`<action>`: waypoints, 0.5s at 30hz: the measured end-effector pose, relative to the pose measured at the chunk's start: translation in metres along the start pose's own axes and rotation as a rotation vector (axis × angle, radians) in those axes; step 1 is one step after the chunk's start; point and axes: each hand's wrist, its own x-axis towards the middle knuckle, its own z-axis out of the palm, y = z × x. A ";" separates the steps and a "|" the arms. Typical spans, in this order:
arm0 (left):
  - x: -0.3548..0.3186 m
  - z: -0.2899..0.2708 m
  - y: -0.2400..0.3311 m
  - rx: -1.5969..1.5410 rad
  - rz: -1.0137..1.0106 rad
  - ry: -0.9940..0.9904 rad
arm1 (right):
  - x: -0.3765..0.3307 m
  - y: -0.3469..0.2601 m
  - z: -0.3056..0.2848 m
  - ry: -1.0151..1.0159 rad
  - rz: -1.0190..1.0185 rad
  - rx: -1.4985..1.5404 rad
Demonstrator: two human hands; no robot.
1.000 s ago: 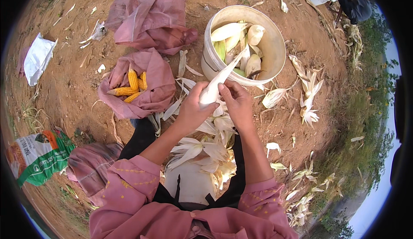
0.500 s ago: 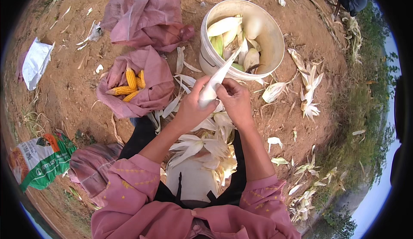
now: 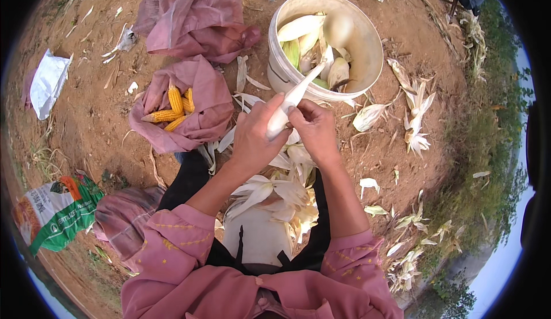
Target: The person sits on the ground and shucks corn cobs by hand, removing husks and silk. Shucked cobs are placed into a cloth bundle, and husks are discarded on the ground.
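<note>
Left hand (image 3: 256, 132) wraps unshucked ear (image 3: 294, 96); right hand (image 3: 315, 130) pinches it; slack grip could drop it near bucket (image 3: 368, 49) ahead.

Printed bag (image 3: 60, 211), green, white and orange, lower left of frame: white lettering (image 3: 72, 218) and small white emblem (image 3: 54, 227) on green; dark characters (image 3: 40, 200) on white.

Look at this pale, husk-wrapped corn ear (image 3: 282, 118): slants up rightward, tapers sharply, sits between left hand (image 3: 256, 133) and right hand (image 3: 316, 128)!
</note>
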 end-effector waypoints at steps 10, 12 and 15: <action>-0.002 0.000 0.002 0.054 -0.046 -0.078 | 0.000 0.010 0.004 0.015 -0.007 -0.020; -0.001 0.000 0.002 0.051 -0.047 -0.084 | -0.001 0.008 0.003 0.015 -0.015 0.001; -0.001 0.002 -0.001 -0.037 -0.067 -0.094 | 0.001 0.012 0.002 0.009 -0.022 0.050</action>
